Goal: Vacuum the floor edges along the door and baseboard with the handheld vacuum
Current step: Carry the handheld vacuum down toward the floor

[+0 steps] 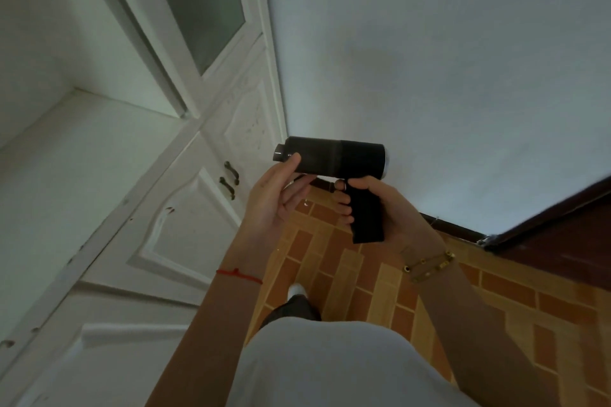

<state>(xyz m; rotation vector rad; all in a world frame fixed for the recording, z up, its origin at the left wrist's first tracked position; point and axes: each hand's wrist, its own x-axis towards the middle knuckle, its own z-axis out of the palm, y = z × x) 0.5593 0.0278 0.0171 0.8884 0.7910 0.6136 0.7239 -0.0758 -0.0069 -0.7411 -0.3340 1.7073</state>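
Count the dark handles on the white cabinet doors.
2. The upper handle and lower handle sit close together where two cabinet doors meet, left of the left hand. Dark spots at the lower-left edge may be more.

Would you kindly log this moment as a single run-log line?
right hand: grips handheld vacuum by handle | left hand: thumb touches barrel near nozzle | handheld vacuum: held above floor | baseboard: not yet reached

Right grip [393, 208] curls round the handheld vacuum [334, 158]; left grip [271, 205], palm up and loose, touches it.
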